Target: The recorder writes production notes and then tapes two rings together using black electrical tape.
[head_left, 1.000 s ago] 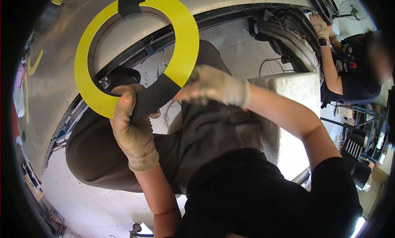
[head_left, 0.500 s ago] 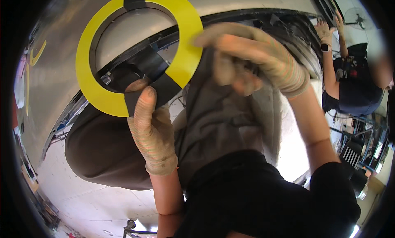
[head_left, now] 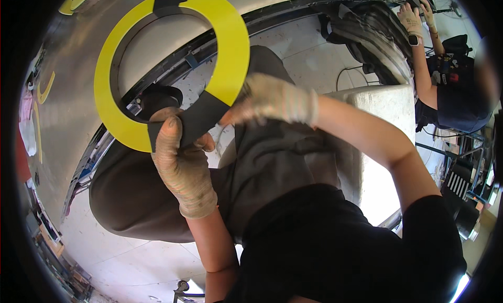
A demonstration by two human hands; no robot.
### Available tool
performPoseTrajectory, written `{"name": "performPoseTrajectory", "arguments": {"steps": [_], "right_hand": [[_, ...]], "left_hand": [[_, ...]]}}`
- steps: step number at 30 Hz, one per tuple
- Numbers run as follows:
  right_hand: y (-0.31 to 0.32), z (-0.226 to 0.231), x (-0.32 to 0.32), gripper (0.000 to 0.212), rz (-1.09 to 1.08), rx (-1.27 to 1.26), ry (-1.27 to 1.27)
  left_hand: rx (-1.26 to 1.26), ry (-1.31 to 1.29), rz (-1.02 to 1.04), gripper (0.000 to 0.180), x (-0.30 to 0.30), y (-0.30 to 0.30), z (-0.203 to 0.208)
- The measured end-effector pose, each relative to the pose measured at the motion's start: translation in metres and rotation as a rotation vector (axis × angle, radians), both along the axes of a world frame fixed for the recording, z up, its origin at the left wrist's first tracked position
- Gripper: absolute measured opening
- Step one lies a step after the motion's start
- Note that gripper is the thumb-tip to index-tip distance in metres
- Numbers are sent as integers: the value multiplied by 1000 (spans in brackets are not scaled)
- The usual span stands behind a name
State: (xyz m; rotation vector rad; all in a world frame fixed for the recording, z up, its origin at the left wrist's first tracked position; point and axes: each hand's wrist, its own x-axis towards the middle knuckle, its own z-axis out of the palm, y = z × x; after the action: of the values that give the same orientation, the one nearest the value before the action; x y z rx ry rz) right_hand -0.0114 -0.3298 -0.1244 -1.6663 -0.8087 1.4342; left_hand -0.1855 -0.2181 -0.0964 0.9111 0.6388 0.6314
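Observation:
A flat, thick-walled yellow ring with black bands at its top and lower right is held up in front of me. My gloved left hand is closed on its lower edge, the thumb over the near face beside the lower black band. At the ring's lower right edge is my gloved right hand, blurred by motion. Its fingertips lie against or just beside the end of that band; the blur hides whether they grip.
A broad metal-topped table with a dark edge curves beyond the ring, bearing yellow curved pieces. Dark striped cloth lies near a pale block. At the right, another person works with gloved hands.
My right hand has come down and left from above the ring's right side to its lower right edge. The ring and my left hand have shifted slightly left.

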Motion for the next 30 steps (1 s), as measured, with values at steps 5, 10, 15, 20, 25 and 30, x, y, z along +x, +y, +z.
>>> {"name": "performPoseTrajectory", "arguments": {"steps": [5, 10, 15, 20, 25, 30], "right_hand": [[28, -37, 26, 32, 44, 661, -243], [-23, 13, 37, 44, -42, 530, 253], [-35, 129, 46, 45, -9, 144, 160], [34, 113, 20, 42, -73, -5, 604], [-28, 133, -12, 47, -92, -148, 404], [11, -26, 23, 51, 139, 219, -165]], "left_hand": [[-90, -7, 60, 36, 3, -2, 5], [-283, -57, 59, 34, -7, -1, 1], [-203, -141, 23, 35, 1, -7, 4], [-139, -17, 147, 36, 7, -3, -4], [48, 83, 165, 34, 7, 12, 7], [15, -12, 26, 31, -9, 21, -10]]}}
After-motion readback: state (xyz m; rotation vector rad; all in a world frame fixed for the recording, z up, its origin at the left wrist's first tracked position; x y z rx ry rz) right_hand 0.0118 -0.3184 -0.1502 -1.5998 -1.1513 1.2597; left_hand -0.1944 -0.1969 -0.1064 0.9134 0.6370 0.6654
